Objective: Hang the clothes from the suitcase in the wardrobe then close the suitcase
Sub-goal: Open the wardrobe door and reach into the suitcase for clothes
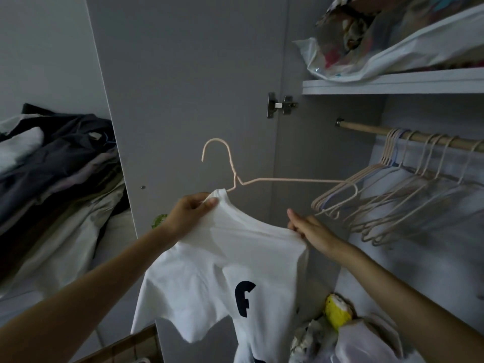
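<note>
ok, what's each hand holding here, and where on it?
Both grip the white T-shirt: left hand pinches the collar beside the hanger's neck, right hand pinches the shoulder seam. Hanger only half inserted.

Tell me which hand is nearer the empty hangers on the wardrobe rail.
Right. The right hand pinches the white T-shirt's shoulder just left of and below the empty hangers. The left hand grips the shirt's collar, farther left, by the door.
</note>
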